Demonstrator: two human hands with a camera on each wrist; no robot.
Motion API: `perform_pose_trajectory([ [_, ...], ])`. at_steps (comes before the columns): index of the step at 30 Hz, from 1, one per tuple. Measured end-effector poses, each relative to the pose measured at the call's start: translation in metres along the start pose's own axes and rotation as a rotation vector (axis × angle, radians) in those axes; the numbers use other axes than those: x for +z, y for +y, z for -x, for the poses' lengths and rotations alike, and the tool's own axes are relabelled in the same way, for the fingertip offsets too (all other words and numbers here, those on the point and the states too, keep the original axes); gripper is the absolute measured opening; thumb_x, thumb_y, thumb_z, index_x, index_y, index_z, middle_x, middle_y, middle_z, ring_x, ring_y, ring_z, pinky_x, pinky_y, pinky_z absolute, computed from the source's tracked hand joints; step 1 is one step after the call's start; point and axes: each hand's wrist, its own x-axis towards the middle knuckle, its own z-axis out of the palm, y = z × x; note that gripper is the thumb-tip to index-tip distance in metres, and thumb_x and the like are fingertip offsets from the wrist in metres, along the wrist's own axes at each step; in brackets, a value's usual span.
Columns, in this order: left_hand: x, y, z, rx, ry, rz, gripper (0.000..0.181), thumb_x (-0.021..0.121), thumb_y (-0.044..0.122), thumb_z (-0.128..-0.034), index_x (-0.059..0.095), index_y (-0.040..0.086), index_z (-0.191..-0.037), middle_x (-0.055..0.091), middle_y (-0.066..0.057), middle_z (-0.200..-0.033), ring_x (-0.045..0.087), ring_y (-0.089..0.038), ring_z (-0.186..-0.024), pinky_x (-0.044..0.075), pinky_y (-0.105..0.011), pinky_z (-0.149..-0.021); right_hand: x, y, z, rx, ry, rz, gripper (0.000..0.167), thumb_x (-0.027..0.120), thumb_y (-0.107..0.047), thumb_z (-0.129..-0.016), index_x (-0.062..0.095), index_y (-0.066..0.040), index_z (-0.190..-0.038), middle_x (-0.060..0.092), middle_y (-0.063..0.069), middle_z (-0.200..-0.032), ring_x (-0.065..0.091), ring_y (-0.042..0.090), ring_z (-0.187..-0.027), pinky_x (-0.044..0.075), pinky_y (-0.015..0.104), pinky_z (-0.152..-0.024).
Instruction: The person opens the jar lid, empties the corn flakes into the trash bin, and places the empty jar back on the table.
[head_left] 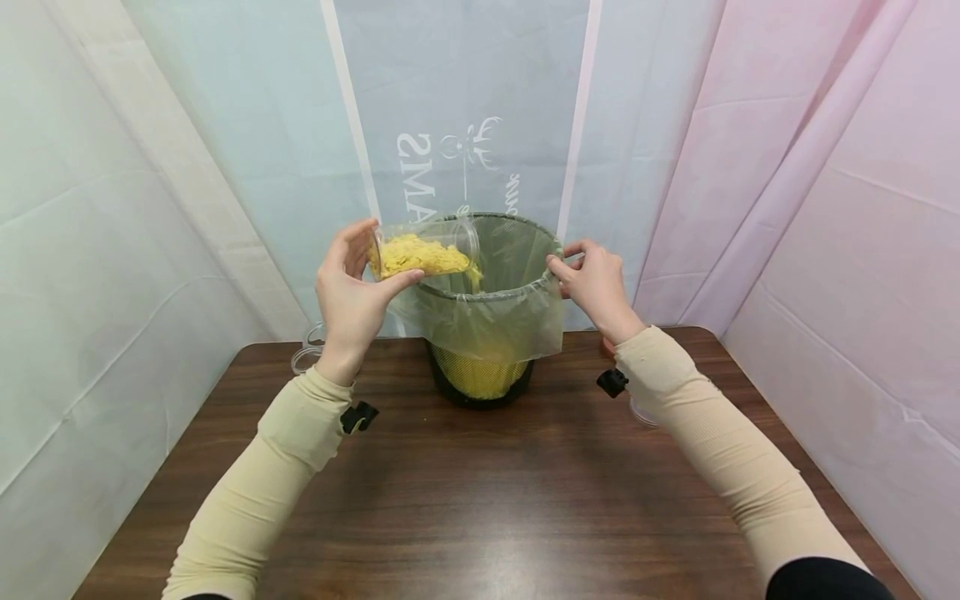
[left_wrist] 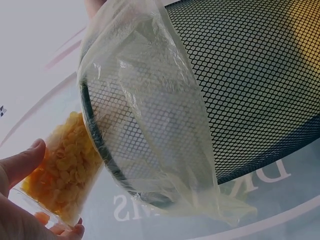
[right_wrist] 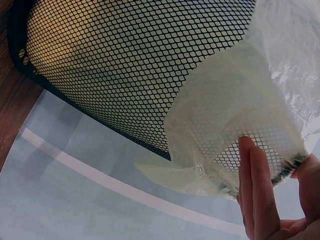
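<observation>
My left hand (head_left: 351,292) grips a clear plastic jar (head_left: 461,237), tipped on its side with its mouth over the near left rim of a black mesh bin (head_left: 442,371). Yellow flakes (head_left: 416,254) fill the jar's lower side, and some spill from its mouth into the bin. A thin translucent bin liner (head_left: 517,321) is folded over the rim; yellow shows through the mesh at the bottom. My right hand (head_left: 600,287) pinches the liner and rim on the right. In the right wrist view, its fingers (right_wrist: 262,185) lie outside the liner with the thumb across the rim.
On the brown table (head_left: 480,492), clear round plastic pieces (head_left: 306,358) lie behind my left wrist. A clear disc (head_left: 643,414) and a reddish thing (head_left: 608,347) are partly hidden by my right forearm. Pale curtains (head_left: 847,250) surround the table's back and sides.
</observation>
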Motion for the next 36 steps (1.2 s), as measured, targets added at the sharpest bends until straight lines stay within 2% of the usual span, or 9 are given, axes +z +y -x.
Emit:
perform_pose_trajectory([
  [6,-0.0004,-0.0001,-0.0006,0.013,0.001,0.0,0.067,0.083,-0.009,-0.0609,0.056,-0.005,-0.122,0.057,-0.018,-0.128,0.052,-0.031,-0.124,0.039,-0.028,-0.107,0.0006,0.0006,0.0001,0.0,0.005,0.005,0.04,0.058,-0.037,-0.092,0.058,-0.003,-0.114,0.071,0.016,-0.084,0.068,0.016,-0.057,0.055,0.04,-0.065],
  [19,-0.0021,0.0006,-0.0002,0.013,0.002,0.0,0.066,0.082,-0.009,-0.0632,0.056,-0.005,-0.124,0.056,-0.018,-0.13,0.051,-0.023,-0.126,0.039,-0.03,-0.107,0.0006,-0.0008,0.001,-0.003,0.006,0.009,0.04,0.057,-0.037,-0.092,0.058,-0.004,-0.115,0.071,0.015,-0.084,0.068,0.016,-0.057,0.055,0.038,-0.061],
  [36,-0.002,-0.0063,-0.0007,0.031,-0.009,0.041,0.069,0.082,-0.011,-0.0614,0.055,-0.004,-0.125,0.055,-0.016,-0.131,0.049,-0.019,-0.129,0.037,-0.028,-0.108,0.0011,-0.0023,0.0012,0.012,-0.005,-0.007,0.041,0.057,-0.038,-0.092,0.058,-0.004,-0.116,0.071,0.015,-0.087,0.069,0.015,-0.058,0.055,0.039,-0.065],
])
